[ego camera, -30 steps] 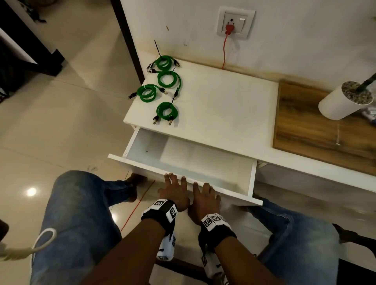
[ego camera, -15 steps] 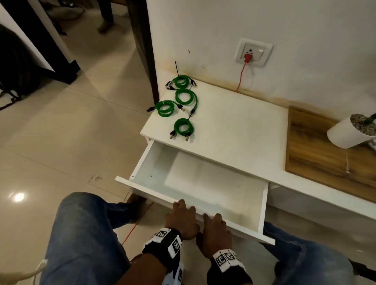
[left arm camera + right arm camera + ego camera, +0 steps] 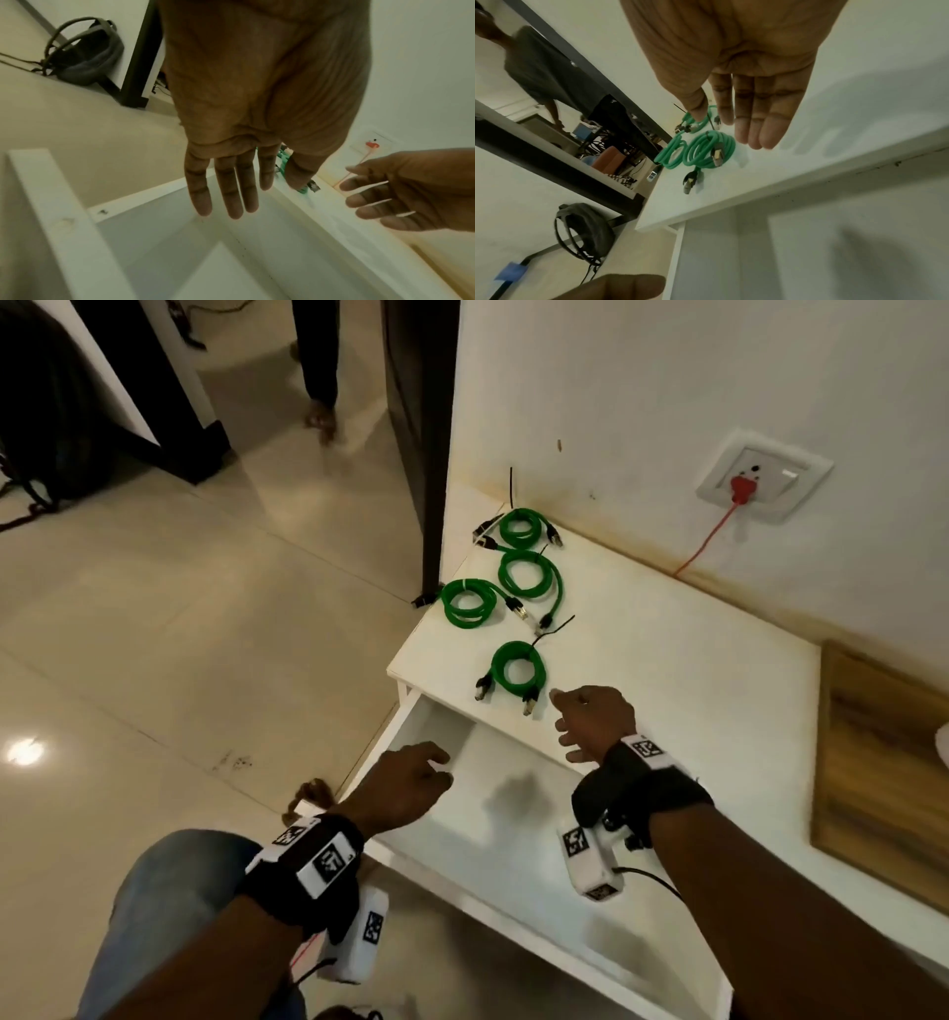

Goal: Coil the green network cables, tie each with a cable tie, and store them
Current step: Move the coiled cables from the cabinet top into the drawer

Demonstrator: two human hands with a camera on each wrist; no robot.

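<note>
Several coiled green network cables lie on the white tabletop [image 3: 667, 670] near its left end. The nearest coil [image 3: 516, 671] [image 3: 709, 151] sits by the front edge, a second coil [image 3: 466, 603] lies at the left edge, and others [image 3: 529, 575] lie toward the wall. An open white drawer [image 3: 539, 819] [image 3: 180, 253] has nothing in it. My right hand [image 3: 590, 726] [image 3: 744, 113] hovers just right of the nearest coil, fingers straight, holding nothing. My left hand [image 3: 411, 778] [image 3: 231, 182] hangs over the drawer's left part, fingers extended and empty.
A wall socket [image 3: 760, 474] with a red plug and red cord sits above the table. A wooden board [image 3: 883, 773] covers the table's right side. A dark door frame [image 3: 421, 428] stands left of the table. A grey bag [image 3: 85, 54] lies on the tiled floor, where another person's legs [image 3: 318, 361] stand.
Both hands have left the drawer's front edge and moved forward: the right up to the tabletop beside the nearest coil, the left over the drawer. The head view has shifted closer and leftward.
</note>
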